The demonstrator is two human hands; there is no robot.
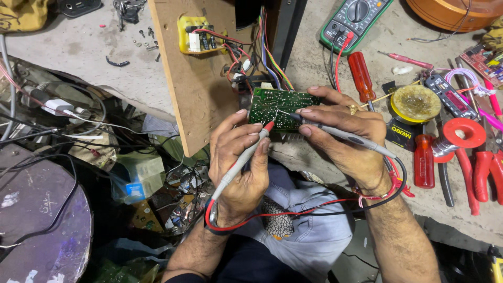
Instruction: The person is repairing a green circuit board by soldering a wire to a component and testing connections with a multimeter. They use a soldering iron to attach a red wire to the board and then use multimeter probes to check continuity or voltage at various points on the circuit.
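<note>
A green circuit board [277, 105] hangs by coloured wires [270, 60] from a brown wooden panel [196, 78]. My left hand [241, 162] grips a grey test probe with a red tip [246, 157], its tip touching the board's lower left. My right hand [343, 133] holds a grey probe with a black tip [340, 133] against the board's middle, fingers also steadying the board's edge. Red and black leads [293, 212] loop under both wrists. A green multimeter [353, 18] lies at the top.
To the right lie a red screwdriver [361, 76], a round tin of flux [416, 102], a solder spool [461, 136], red-handled pliers [479, 175] and a small black tester [450, 97]. Cables and scrap parts [78, 126] crowd the left; a dark round surface [42, 220] sits lower left.
</note>
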